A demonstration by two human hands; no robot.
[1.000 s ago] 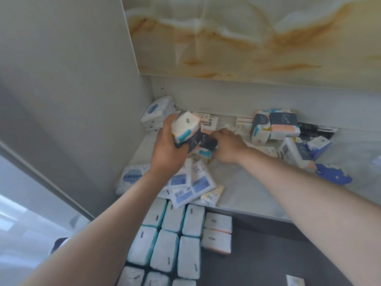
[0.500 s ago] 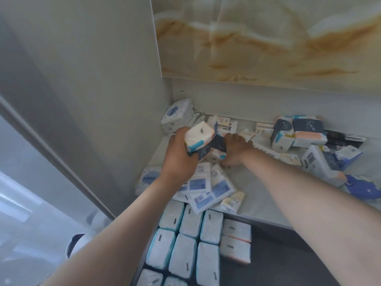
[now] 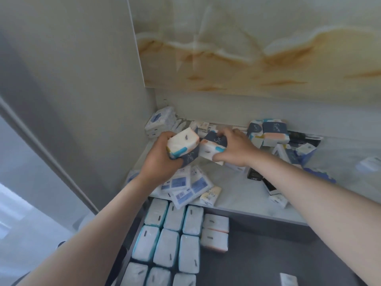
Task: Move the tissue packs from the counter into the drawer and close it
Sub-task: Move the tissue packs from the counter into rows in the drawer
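Gripping a tissue pack [image 3: 182, 144] with a teal patch, the left hand [image 3: 162, 159] has its fingers curled round it at the centre of the frame, above the counter [image 3: 237, 186]. Just to the right, the right hand [image 3: 235, 149] clasps a second pack [image 3: 212, 147] with a dark band, thumb below and fingers over the top; the two packs touch. More packs lie scattered on the counter: flat blue-labelled ones [image 3: 185, 186] below the left hand, and a pile [image 3: 268, 131] at centre right. At the bottom of the frame the drawer [image 3: 268, 254] stands open, with packs in rows [image 3: 169, 240] along its left side.
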